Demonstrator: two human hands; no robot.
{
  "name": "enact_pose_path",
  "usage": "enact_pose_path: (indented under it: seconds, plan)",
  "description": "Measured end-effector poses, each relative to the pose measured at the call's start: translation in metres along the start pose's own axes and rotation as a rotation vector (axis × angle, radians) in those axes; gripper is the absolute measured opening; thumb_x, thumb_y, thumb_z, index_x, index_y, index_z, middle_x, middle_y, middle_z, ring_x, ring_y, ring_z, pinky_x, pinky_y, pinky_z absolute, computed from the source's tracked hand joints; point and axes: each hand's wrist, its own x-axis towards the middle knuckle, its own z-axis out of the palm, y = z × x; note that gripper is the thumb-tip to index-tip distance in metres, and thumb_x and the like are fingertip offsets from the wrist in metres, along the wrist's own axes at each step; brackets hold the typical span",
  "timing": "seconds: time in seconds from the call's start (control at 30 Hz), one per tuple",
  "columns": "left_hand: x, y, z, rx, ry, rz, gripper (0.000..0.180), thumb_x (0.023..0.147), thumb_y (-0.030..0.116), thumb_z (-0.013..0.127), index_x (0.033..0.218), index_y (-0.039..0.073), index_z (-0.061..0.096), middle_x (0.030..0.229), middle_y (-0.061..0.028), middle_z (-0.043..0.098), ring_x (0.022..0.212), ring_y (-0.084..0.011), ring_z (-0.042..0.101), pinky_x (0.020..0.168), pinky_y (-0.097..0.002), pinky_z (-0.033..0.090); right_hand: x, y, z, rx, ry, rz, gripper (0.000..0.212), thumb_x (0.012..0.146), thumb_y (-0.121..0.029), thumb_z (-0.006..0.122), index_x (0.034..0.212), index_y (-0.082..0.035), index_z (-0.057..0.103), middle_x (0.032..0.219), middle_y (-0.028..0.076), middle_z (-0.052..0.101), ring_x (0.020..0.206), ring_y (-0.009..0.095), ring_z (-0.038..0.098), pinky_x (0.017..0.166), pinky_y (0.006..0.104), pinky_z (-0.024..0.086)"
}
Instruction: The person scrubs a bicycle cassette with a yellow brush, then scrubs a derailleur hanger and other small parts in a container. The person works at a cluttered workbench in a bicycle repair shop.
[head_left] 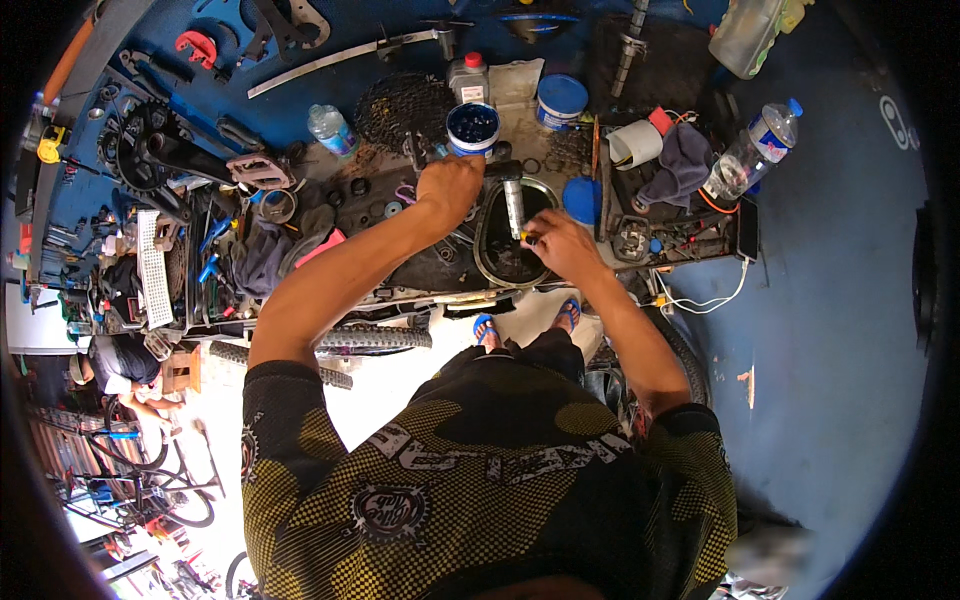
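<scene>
My left hand (452,190) is closed beside an opened tub of dark blue grease (473,122). Its fingers face away, and what they hold is hidden. Just to its right, a silver tube with a black upper end (514,207) stands over an oval metal-rimmed pan (487,255) with a dark inside. Whether my left fingers grip that black end, I cannot tell. My right hand (563,245) pinches a small black-and-yellow piece (529,239) at the tube's lower end.
Bench clutter surrounds the pan: a blue-lidded tub (562,100), a red-capped bottle (468,78), a water bottle (332,131), a blue lid (581,201) and grey rags (676,172). A large plastic bottle (755,150) lies at right. Another person (125,365) crouches far left near bicycles.
</scene>
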Motion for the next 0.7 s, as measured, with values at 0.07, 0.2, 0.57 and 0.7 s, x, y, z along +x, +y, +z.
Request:
enact_pose_path:
  seconds: [0.07, 0.2, 0.57, 0.7]
  plan:
    - [0.005, 0.006, -0.008, -0.023, -0.079, -0.015, 0.026, 0.094, 0.010, 0.065, 0.118, 0.001, 0.061, 0.101, -0.0167, 0.077, 0.092, -0.0270, 0.078, 0.071, -0.0370, 0.063, 0.024, -0.003, -0.011, -0.008, 0.007, -0.031, 0.027, 0.092, -0.026, 0.077, 0.113, -0.011, 0.070, 0.105, 0.011, 0.067, 0.104, 0.034, 0.068, 0.088, 0.0448, 0.056]
    - [0.009, 0.014, -0.018, -0.019, -0.146, -0.035, 0.023, 0.099, 0.013, 0.062, 0.119, 0.002, 0.064, 0.109, -0.0153, 0.078, 0.100, -0.0267, 0.078, 0.079, -0.0380, 0.063, 0.074, -0.020, -0.032, -0.056, 0.084, -0.128, 0.032, 0.087, -0.014, 0.072, 0.118, -0.012, 0.071, 0.109, 0.009, 0.068, 0.107, 0.032, 0.066, 0.092, 0.0438, 0.058]
    - [0.008, 0.019, -0.007, 0.001, -0.099, -0.006, 0.031, 0.093, 0.012, 0.069, 0.119, -0.001, 0.060, 0.102, -0.0157, 0.077, 0.093, -0.0256, 0.078, 0.075, -0.0350, 0.063, 0.057, 0.006, -0.011, -0.154, -0.007, -0.168, 0.032, 0.091, -0.019, 0.069, 0.123, -0.019, 0.075, 0.112, 0.012, 0.068, 0.103, 0.035, 0.068, 0.087, 0.0456, 0.061]
    - [0.009, 0.019, -0.004, 0.006, -0.056, -0.049, 0.027, 0.093, 0.012, 0.068, 0.116, 0.001, 0.059, 0.098, -0.0141, 0.077, 0.091, -0.0252, 0.078, 0.073, -0.0355, 0.062, 0.015, -0.001, 0.012, -0.114, -0.245, -0.269, 0.036, 0.091, -0.023, 0.069, 0.127, -0.023, 0.073, 0.106, 0.012, 0.069, 0.105, 0.035, 0.068, 0.086, 0.0457, 0.061]
